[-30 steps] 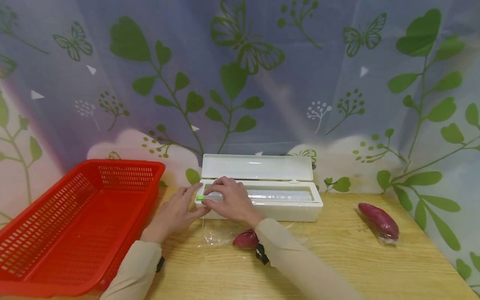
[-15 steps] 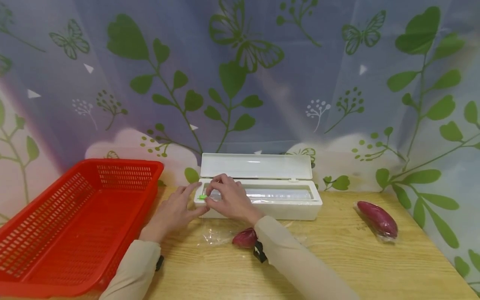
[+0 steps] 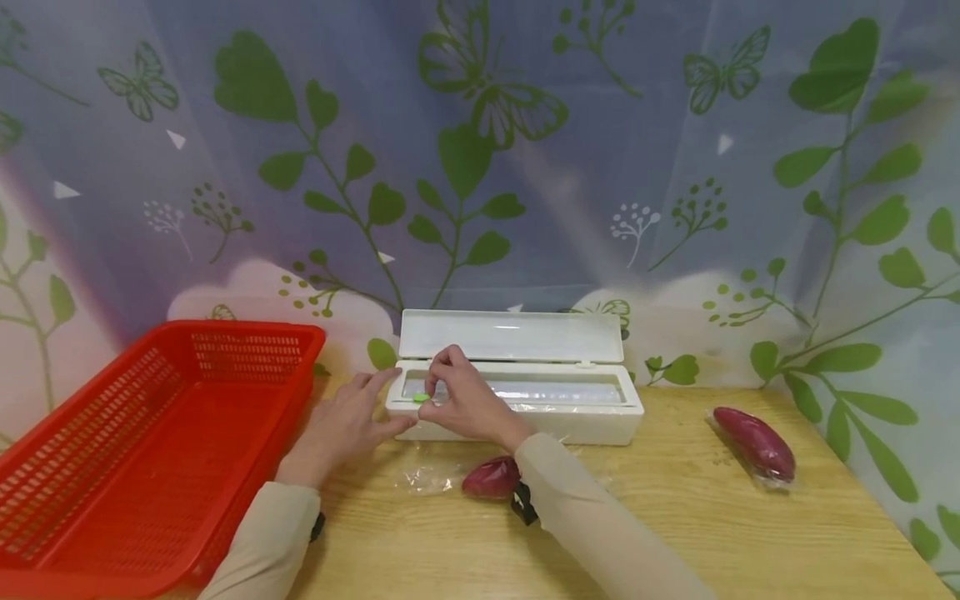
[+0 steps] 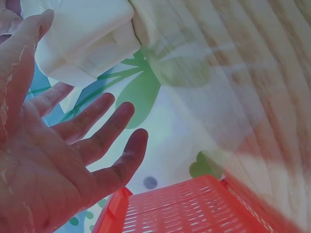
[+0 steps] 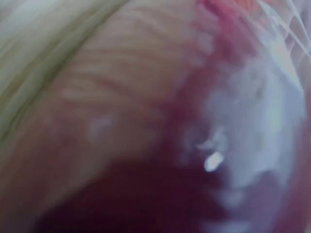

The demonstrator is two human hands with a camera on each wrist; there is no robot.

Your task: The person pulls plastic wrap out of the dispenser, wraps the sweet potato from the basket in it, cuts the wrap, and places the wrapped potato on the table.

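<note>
A white cling film box (image 3: pixel 517 423) stands at the table's back with its lid (image 3: pixel 510 335) raised and a roll of clear film inside. My right hand (image 3: pixel 468 404) pinches a small green slide cutter (image 3: pixel 422 398) on the box's front edge, near its left end. My left hand (image 3: pixel 348 429) steadies that left end, thumb and fingers spread and nearly straight; its thumb shows beside the box (image 4: pixel 92 34) in the left wrist view. In front of the box, film lies over a purple-red, long vegetable (image 3: pixel 489 478), partly hidden by my right wrist. It fills the right wrist view, blurred.
A red perforated plastic basket (image 3: pixel 142 475) stands on the left of the wooden table (image 3: pixel 420 550). Another purple-red vegetable (image 3: pixel 756 442), wrapped in film, lies on the right. A patterned cloth (image 3: pixel 570 208) hangs close behind the box.
My right hand has slid the green cutter a short way to the right along the box's edge. The left hand stays at the box's left end.
</note>
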